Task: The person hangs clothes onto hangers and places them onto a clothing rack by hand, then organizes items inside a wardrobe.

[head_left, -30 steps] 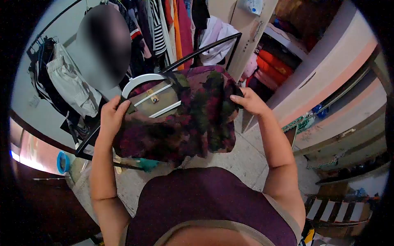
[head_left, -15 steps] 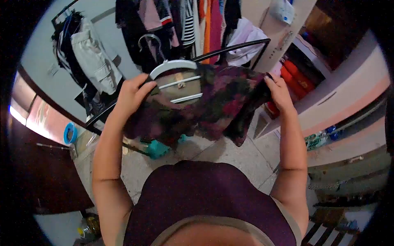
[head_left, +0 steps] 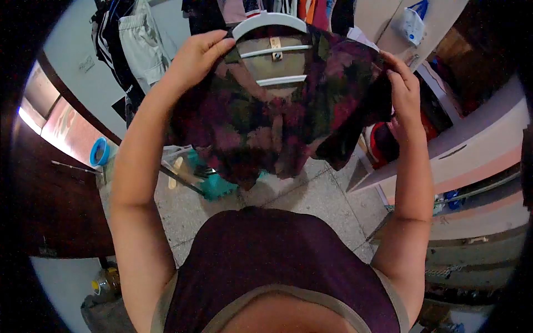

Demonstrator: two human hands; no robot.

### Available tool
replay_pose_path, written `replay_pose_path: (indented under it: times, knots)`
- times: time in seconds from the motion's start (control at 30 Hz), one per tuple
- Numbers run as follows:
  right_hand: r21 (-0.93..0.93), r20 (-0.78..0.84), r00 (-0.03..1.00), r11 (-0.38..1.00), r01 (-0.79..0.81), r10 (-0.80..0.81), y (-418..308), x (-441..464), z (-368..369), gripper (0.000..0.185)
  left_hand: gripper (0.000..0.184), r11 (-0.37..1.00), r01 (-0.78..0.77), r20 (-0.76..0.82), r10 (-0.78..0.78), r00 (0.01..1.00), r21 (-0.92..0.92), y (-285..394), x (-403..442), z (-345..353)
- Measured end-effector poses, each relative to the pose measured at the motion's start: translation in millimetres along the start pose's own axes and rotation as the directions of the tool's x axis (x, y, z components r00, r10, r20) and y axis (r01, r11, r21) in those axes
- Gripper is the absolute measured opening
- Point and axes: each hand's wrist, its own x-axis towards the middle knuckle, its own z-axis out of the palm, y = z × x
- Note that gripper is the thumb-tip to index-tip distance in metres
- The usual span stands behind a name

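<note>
A dark floral blouse (head_left: 244, 119) in purple, green and black hangs spread out in front of me on a white hanger (head_left: 270, 21). Two white bars of the hanger cross the neck opening, where a small label (head_left: 276, 47) shows inside the collar. My left hand (head_left: 202, 53) pinches the blouse at its left shoulder beside the hanger. At the opposite shoulder, my right hand (head_left: 404, 91) grips the fabric near the sleeve, fingers closed. The hanger's hook is only partly visible at the top.
Several garments hang on a rack behind, including white trousers (head_left: 141, 47) at left. An open cabinet (head_left: 449, 155) with clothes stands at right. A teal item (head_left: 219, 187) lies on the tiled floor (head_left: 311, 194) below. A blue basin (head_left: 99, 151) is at far left.
Both hands have raised the blouse and hanger higher in view. The blouse now faces me more squarely and hangs flatter, and my view has shifted.
</note>
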Motion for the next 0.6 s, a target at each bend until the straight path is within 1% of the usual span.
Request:
replay_pose_path:
  times: [0.03,0.13,0.17,0.23,0.27,0.33,0.37,0.47,0.5,0.57,0.6]
  knots:
    - [0.046,0.029,0.999,0.999,-0.02,0.018,-7,1,-1,0.033,0.036,0.991,0.102,0.097,-0.11,0.989,0.085,1,6,-9]
    - [0.02,0.139,0.99,0.999,-0.041,0.038,-20,5,-2,0.028,0.036,0.979,0.038,0.086,-0.056,0.995,0.202,9,16,-21]
    - [0.065,0.211,0.973,0.992,-0.111,0.095,-22,8,-3,0.028,0.035,0.991,0.053,0.105,-0.067,0.992,0.126,17,17,-25]
    - [0.138,0.358,0.913,0.956,-0.259,0.196,-22,13,-11,0.027,0.035,0.994,0.02,0.164,-0.037,0.986,0.106,20,23,-31]
    - [0.182,0.364,0.914,0.948,-0.259,0.18,-24,15,-13,0.025,0.034,0.995,0.002,0.192,-0.021,0.981,0.096,18,26,-35]
    - [0.272,0.376,0.915,0.927,-0.257,0.143,-26,15,-18,0.023,0.033,0.995,0.042,0.259,-0.063,0.964,0.085,14,31,-39]
    - [0.314,0.406,0.897,0.895,-0.316,0.174,-24,16,-21,0.021,0.033,0.995,0.062,0.291,-0.084,0.953,0.082,13,33,-41]
    - [0.466,0.23,0.938,0.817,-0.339,0.258,-43,7,-11,0.019,0.032,0.999,0.021,0.24,-0.027,0.971,0.03,0,29,-37]
    - [0.479,0.177,0.944,0.814,-0.329,0.277,-44,6,-10,0.02,0.032,0.998,0.066,0.239,-0.064,0.969,-0.004,0,25,-38]
    - [0.482,0.165,0.939,0.806,-0.343,0.301,-39,5,-13,0.02,0.038,0.987,0.147,0.238,-0.127,0.963,-0.07,4,16,-38]
    - [0.485,0.151,0.94,0.805,-0.341,0.307,-36,4,-15,0.02,0.042,0.984,0.159,0.215,-0.14,0.967,-0.077,-2,11,-38]
